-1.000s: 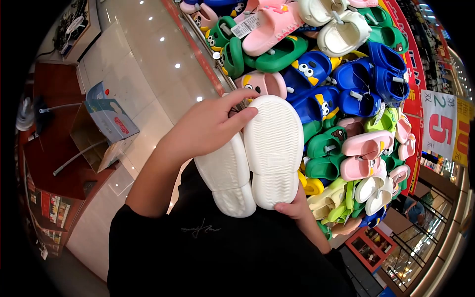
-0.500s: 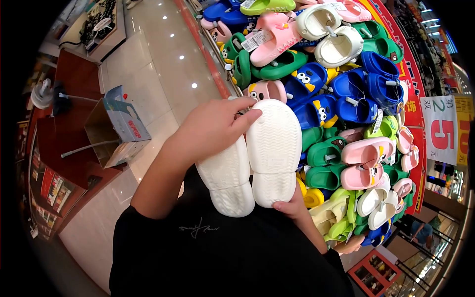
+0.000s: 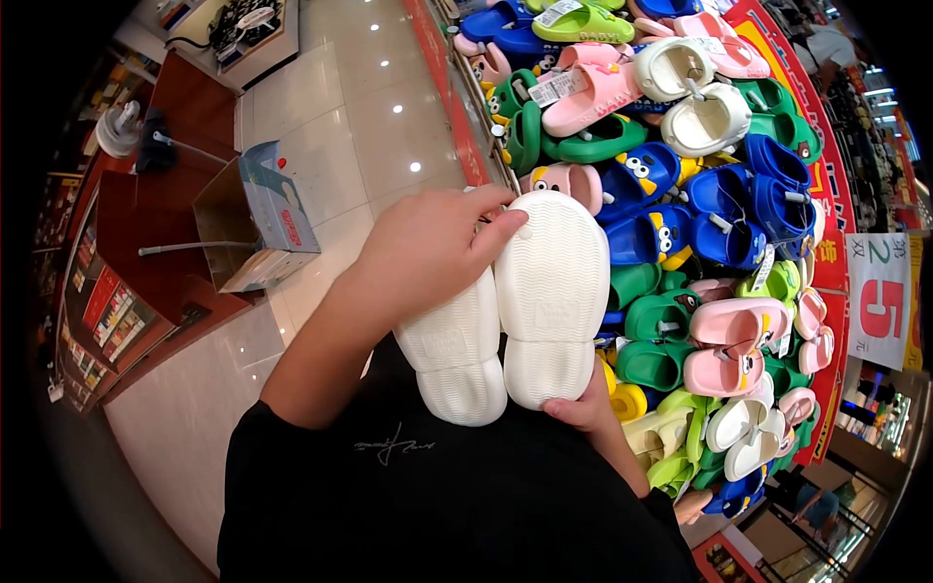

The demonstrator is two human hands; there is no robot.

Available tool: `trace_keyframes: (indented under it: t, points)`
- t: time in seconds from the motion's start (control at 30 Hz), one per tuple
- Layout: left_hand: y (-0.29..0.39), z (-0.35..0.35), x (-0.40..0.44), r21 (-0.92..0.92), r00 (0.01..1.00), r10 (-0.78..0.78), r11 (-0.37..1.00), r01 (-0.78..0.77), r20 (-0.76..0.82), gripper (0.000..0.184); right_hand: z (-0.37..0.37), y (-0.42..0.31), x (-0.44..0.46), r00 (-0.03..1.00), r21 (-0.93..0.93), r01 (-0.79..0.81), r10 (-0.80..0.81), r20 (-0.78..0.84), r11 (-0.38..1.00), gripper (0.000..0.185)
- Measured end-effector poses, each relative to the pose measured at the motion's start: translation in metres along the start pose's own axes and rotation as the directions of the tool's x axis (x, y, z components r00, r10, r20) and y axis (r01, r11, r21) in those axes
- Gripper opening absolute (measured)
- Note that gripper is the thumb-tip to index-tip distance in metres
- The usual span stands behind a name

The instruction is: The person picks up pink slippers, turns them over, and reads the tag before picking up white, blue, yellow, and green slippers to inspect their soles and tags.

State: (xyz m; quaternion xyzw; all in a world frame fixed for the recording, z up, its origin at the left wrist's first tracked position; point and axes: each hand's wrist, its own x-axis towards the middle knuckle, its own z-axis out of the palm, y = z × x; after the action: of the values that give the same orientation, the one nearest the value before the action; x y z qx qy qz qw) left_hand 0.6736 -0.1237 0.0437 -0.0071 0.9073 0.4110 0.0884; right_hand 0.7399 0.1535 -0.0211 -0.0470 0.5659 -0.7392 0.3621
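A pair of white slippers point(image 3: 554, 291) is held up in front of my black shirt, soles facing me. Fine ridges run across both soles, and a faint stamped mark shows near the middle of each. My left hand point(image 3: 442, 243) grips the pair at its upper end, thumb and forefinger closed near the gap between the two. At the lower end, my right hand point(image 3: 583, 403) holds the right-hand slipper, its thumb on the sole edge and its other fingers hidden behind. The slippers' uppers face away and are out of sight.
To the right is a display heaped with blue slippers point(image 3: 714, 214), pink slippers point(image 3: 724, 335) and green ones. A price sign point(image 3: 878, 301) hangs beyond it. On the left, a cardboard box point(image 3: 258, 219) sits by a reddish-brown counter point(image 3: 199, 97). Part of another hand point(image 3: 692, 505) shows at lower right.
The view has shifted, so the display and counter sit a little further right. Both hands keep their hold on the white slippers, which are slightly less tilted.
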Motion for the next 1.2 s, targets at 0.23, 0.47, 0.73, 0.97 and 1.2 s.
trace_keyframes:
  t: [0.23, 0.47, 0.73, 0.97, 1.2]
  points:
    - [-0.004, -0.003, -0.01, 0.063, 0.994, -0.109, 0.992, 0.111, -0.03, 0.036, 0.003, 0.006, 0.009, 0.996, 0.039, 0.002, -0.006, 0.088, 0.999, 0.044]
    - [-0.017, 0.006, -0.023, 0.01, 0.984, -0.162, 0.987, 0.163, -0.072, 0.035, -0.002, 0.016, 0.016, 0.987, 0.03, -0.001, -0.003, 0.161, 1.0, 0.045]
    - [-0.031, 0.001, -0.046, -0.054, 0.96, -0.245, 0.969, 0.239, -0.138, 0.036, 0.002, 0.012, 0.027, 0.962, -0.04, -0.076, 0.084, 0.259, 0.996, 0.046]
    - [-0.051, -0.013, -0.044, -0.097, 0.959, -0.271, 0.96, 0.262, -0.086, 0.036, 0.018, 0.003, 0.04, 0.962, -0.131, -0.111, 0.139, 0.235, 0.985, 0.04]
    - [-0.088, -0.023, -0.041, -0.217, 0.963, -0.163, 0.969, 0.116, -0.215, 0.039, 0.051, -0.016, 0.063, 0.977, -0.322, -0.04, 0.104, 0.184, 0.946, 0.052]
